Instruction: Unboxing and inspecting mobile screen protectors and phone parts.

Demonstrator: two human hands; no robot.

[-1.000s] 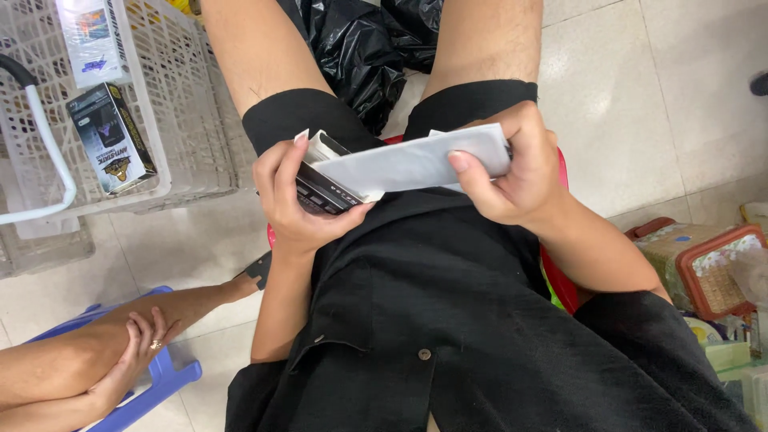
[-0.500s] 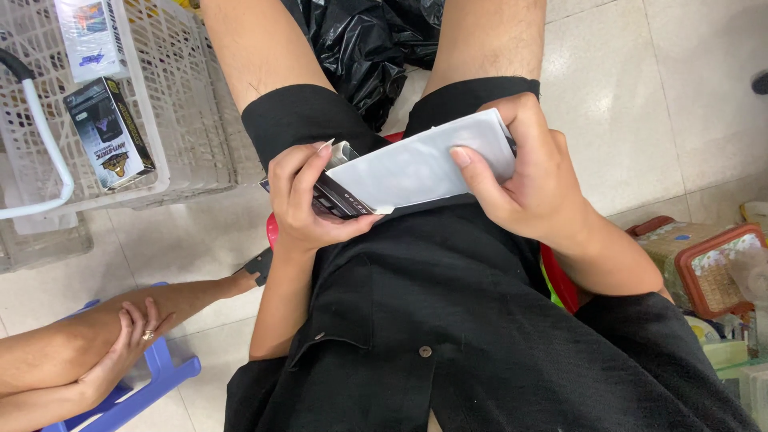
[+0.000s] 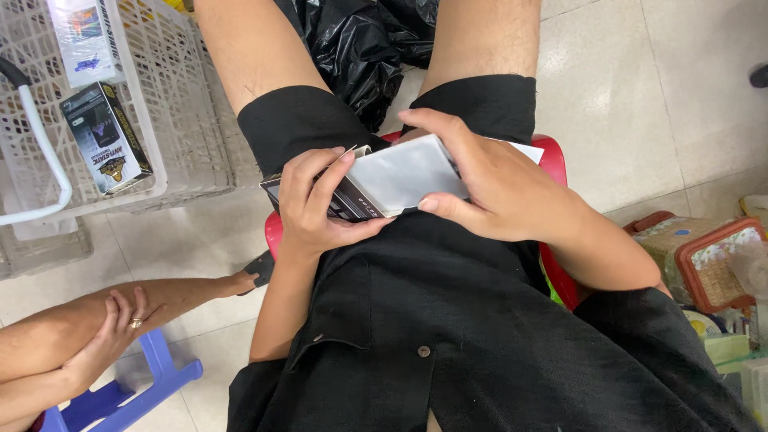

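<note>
Seen from above, a seated person in black works a small package over the lap. At far left a white plastic crate (image 3: 172, 120) holds a dark printed carton (image 3: 106, 138) and a paler carton (image 3: 82, 36); below it a neighbour's hand (image 3: 112, 328) with a ring rests on a forearm above a blue stool (image 3: 148, 384). The person's left hand (image 3: 316, 204) is curled around a dark box (image 3: 344, 204), thumb underneath and fingers (image 3: 332, 172) pressed on its top face. A white sleeve (image 3: 404, 176) covers the box's right part; half a second ago more of the dark box showed, and the white piece now sits further over it toward the left hand. The right hand (image 3: 496, 184) has shifted leftward with it, fingers closed over the sleeve's top, thumb (image 3: 448, 204) against its lower edge. Box and sleeve lie between the two hands, above the thighs and a red stool (image 3: 552, 160). A black plastic bag (image 3: 368, 40) lies behind the knees; a red-rimmed container (image 3: 712, 256) sits at right.
</note>
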